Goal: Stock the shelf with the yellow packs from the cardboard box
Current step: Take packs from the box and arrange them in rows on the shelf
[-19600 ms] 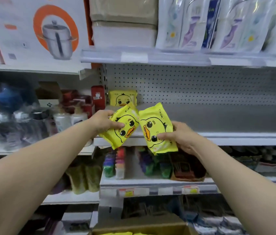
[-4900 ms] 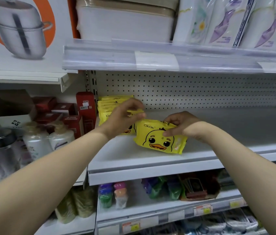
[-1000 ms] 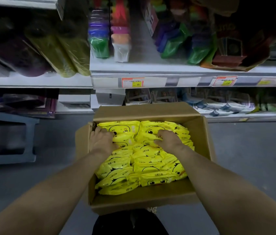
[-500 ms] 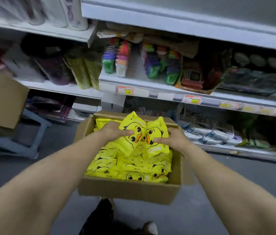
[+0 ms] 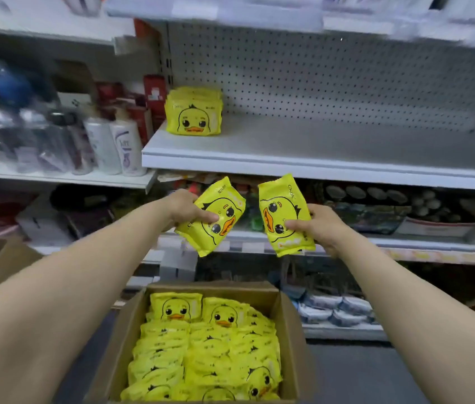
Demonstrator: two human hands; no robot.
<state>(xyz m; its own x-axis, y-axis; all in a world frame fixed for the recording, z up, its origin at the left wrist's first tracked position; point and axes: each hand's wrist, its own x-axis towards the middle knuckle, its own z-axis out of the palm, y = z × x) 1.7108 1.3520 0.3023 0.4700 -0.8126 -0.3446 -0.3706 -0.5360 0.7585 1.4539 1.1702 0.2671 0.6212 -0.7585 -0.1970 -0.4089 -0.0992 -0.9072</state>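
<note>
Head view, frame centre: left hand (image 5: 185, 209) and right hand (image 5: 319, 228) each pinch one yellow pack (image 5: 213, 215), fingers closed; loose pinch may drop one short of shelf (image 5: 317, 147).

Arms: both bare from forearm to wrist, no sleeve in view.
Left hand (image 5: 185, 209): ungloved, no ring or watch visible.
Right hand (image 5: 319, 228): ungloved, wrist unadorned.

Back wall: white pegboard (image 5: 332, 74), perforated.
Floor: dark grey (image 5: 355, 374).
Left bay: bottles (image 5: 113, 144), blurred.
Light: dim.
</note>
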